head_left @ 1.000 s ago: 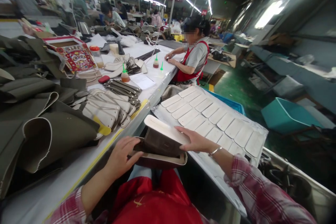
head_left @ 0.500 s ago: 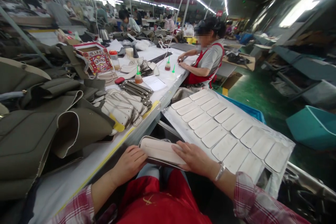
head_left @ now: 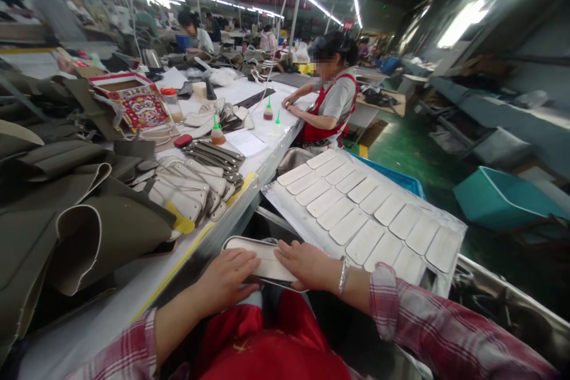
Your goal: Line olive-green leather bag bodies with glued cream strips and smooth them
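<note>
Above my lap I have an oblong white panel (head_left: 267, 264) with rounded corners and a dark edge. My left hand (head_left: 229, 276) lies over its left half, fingers laid along the top and thumb at the near edge. On the right end, my right hand (head_left: 309, 264) grips the panel, its fingertips on the white face. The underside of the panel is hidden. Just beyond my right hand, a board (head_left: 278, 196) slopes away, covered in rows of similar white panels (head_left: 350, 225).
On the worktable to the left lie a pile of white and grey strap-like pieces (head_left: 187, 187), folded dark olive sheets (head_left: 120, 219), a green-tipped glue bottle (head_left: 217, 133) and a red patterned box (head_left: 138, 104). A co-worker (head_left: 333, 95) sits farther along. A turquoise bin (head_left: 503, 202) stands right.
My left hand has slid from the panel's left edge onto its upper face, covering more of it. The right hand keeps its hold. The whole view has shifted, with the surroundings moving left.
</note>
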The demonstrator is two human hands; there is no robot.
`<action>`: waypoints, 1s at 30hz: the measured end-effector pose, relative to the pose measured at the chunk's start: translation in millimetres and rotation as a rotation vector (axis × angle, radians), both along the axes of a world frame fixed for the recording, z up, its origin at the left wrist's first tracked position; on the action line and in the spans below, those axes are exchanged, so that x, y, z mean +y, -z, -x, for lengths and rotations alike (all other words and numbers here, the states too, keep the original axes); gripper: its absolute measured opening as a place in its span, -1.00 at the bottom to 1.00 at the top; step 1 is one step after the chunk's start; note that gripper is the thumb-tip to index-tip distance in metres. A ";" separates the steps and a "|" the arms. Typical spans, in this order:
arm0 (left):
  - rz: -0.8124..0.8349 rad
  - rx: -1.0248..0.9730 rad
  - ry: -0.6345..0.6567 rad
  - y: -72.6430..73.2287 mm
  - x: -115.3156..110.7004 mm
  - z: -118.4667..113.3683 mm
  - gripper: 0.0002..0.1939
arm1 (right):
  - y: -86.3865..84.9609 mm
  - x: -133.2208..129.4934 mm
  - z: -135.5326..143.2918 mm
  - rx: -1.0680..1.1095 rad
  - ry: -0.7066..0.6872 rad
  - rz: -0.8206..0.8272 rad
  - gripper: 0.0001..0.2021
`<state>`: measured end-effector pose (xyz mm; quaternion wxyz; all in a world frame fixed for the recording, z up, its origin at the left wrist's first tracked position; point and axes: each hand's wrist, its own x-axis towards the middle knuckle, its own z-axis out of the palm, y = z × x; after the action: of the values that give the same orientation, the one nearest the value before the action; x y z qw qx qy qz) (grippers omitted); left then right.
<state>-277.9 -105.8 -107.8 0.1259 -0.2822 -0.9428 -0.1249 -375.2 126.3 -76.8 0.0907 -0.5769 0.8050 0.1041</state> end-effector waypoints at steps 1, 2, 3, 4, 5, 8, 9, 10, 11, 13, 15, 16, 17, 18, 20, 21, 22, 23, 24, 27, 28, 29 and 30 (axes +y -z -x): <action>0.037 -0.070 0.027 0.7 5.4 2.1 -0.54 | -1.0 0.7 2.3 -0.036 0.025 0.009 -0.22; 0.072 -0.129 0.045 2.4 9.6 3.4 -0.49 | -2.7 2.5 5.6 -0.097 0.059 0.025 -0.21; 0.101 -0.167 0.056 5.0 12.2 3.9 -0.46 | -5.1 5.4 9.7 -0.194 0.104 0.056 -0.20; 0.120 -0.181 0.061 8.1 13.5 3.6 -0.45 | -8.0 9.6 14.2 -0.332 0.174 0.108 -0.21; 0.130 -0.178 0.067 11.5 13.5 2.9 -0.44 | -10.9 15.1 18.8 -0.501 0.280 0.188 -0.23; 0.144 -0.140 0.074 18.7 11.5 1.2 -0.45 | -14.2 39.0 28.2 -0.979 0.790 0.461 -0.40; 0.149 -0.131 0.070 19.2 11.6 1.7 -0.46 | -12.2 48.9 29.1 -1.087 0.971 0.505 -0.43; 0.155 -0.126 0.069 18.5 12.5 2.9 -0.47 | -8.5 59.2 28.9 -1.174 1.119 0.516 -0.43; 0.161 -0.124 0.071 16.7 14.2 4.7 -0.49 | -3.5 69.3 27.8 -1.261 1.215 0.508 -0.43; 0.176 -0.127 0.090 11.3 18.6 9.6 -0.54 | 8.4 87.0 23.8 -1.439 1.287 0.512 -0.49; 0.195 -0.131 0.120 6.6 21.8 14.6 -0.61 | 19.9 98.1 18.4 -1.542 1.306 0.564 -0.62; 0.205 -0.127 0.136 5.6 22.0 16.6 -0.63 | 24.8 100.6 15.1 -1.560 1.318 0.584 -0.66; 0.213 -0.117 0.151 5.8 21.0 17.8 -0.65 | 29.2 101.1 11.4 -1.554 1.330 0.577 -0.67; 0.218 -0.100 0.164 6.9 18.9 18.1 -0.64 | 33.0 99.8 7.2 -1.533 1.326 0.544 -0.68; 0.218 -0.054 0.185 11.2 12.4 15.8 -0.62 | 39.4 93.6 -1.8 -1.470 1.258 0.460 -0.64; 0.210 -0.034 0.193 13.5 8.8 13.5 -0.61 | 42.2 89.8 -6.0 -1.416 1.223 0.431 -0.61; 0.199 -0.020 0.197 15.6 5.7 10.8 -0.61 | 44.8 86.1 -9.6 -1.353 1.196 0.416 -0.61; 0.184 -0.012 0.199 17.2 3.3 8.2 -0.63 | 47.2 83.0 -12.2 -1.295 1.177 0.420 -0.61; 0.169 -0.009 0.196 18.3 1.8 6.0 -0.66 | 49.3 80.9 -13.7 -1.258 1.165 0.436 -0.62; 0.134 -0.018 0.163 19.7 2.2 4.3 -0.75 | 52.6 79.8 -12.6 -1.274 1.077 0.510 -0.62; 0.128 -0.027 0.152 19.7 3.2 4.9 -0.77 | 52.5 80.7 -11.3 -1.301 1.038 0.539 -0.61; 0.125 -0.040 0.144 19.7 4.3 5.7 -0.79 | 51.6 81.8 -10.0 -1.320 1.011 0.566 -0.60; 0.122 -0.054 0.139 19.7 5.2 6.3 -0.80 | 50.1 82.9 -9.1 -1.325 1.002 0.581 -0.60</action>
<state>-284.2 -100.6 -127.5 0.0740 -0.3507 -0.9298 -0.0836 -366.2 209.2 -127.0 0.4237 -0.0979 0.7400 -0.5131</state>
